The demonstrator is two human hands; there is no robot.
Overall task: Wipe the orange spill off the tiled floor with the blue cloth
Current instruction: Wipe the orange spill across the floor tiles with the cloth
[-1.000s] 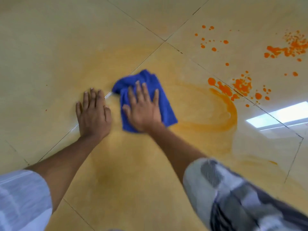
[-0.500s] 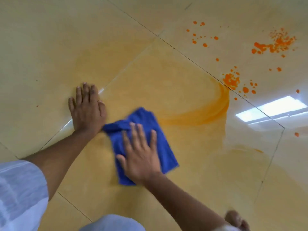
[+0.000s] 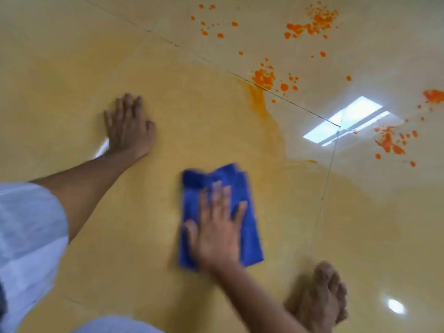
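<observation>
The blue cloth (image 3: 242, 183) lies folded on the tiled floor (image 3: 60, 68), low in the middle of the view. My right hand (image 3: 216, 227) presses flat on the cloth's near half with fingers spread. My left hand (image 3: 128, 127) rests flat on the bare floor, up and to the left of the cloth. The orange spill (image 3: 264, 78) shows as bright splatters beyond the cloth, with further blotches at the top right (image 3: 312, 22) and far right (image 3: 389, 143). A pale orange smear (image 3: 266, 111) runs from the splatter down toward the cloth.
A bare foot (image 3: 324, 294) stands on the floor at the lower right, close to my right forearm. Ceiling lights reflect in the glossy tiles (image 3: 346, 121). Dark grout lines (image 3: 288, 94) cross the floor diagonally. A white sleeve (image 3: 26, 231) covers my left upper arm.
My right hand has slid the blue cloth toward me and to the right across the smeared tile. The left hand stays planted. The view has shifted, showing a foot and more splatter at right.
</observation>
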